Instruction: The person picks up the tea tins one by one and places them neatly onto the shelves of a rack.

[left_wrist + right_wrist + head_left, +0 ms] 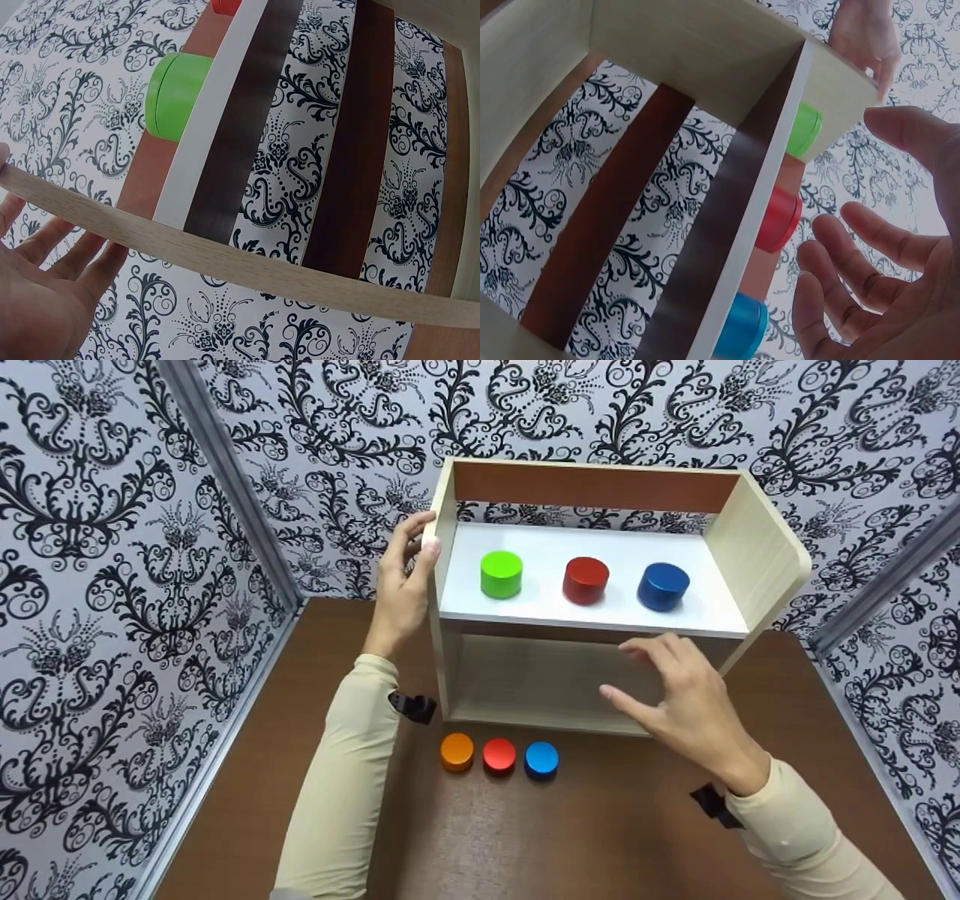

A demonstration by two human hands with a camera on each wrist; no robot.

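My left hand (401,592) holds the left side panel of a small wooden shelf unit (757,555), thumb at the panel's front edge and fingers along its outer face. On the white upper shelf stand a green cylinder (501,575), a dark red cylinder (585,581) and a dark blue cylinder (663,587), spaced apart in a row. My right hand (690,705) hovers in front of the unit, below the blue cylinder, with thumb and fingers spread and nothing between them. In the right wrist view its fingers (840,255) are apart from the red cylinder (780,219).
On the brown table (495,840), in front of the unit, an orange cylinder (457,752), a bright red cylinder (499,756) and a light blue cylinder (541,760) form a short row. Patterned walls (97,547) with metal strips enclose the table.
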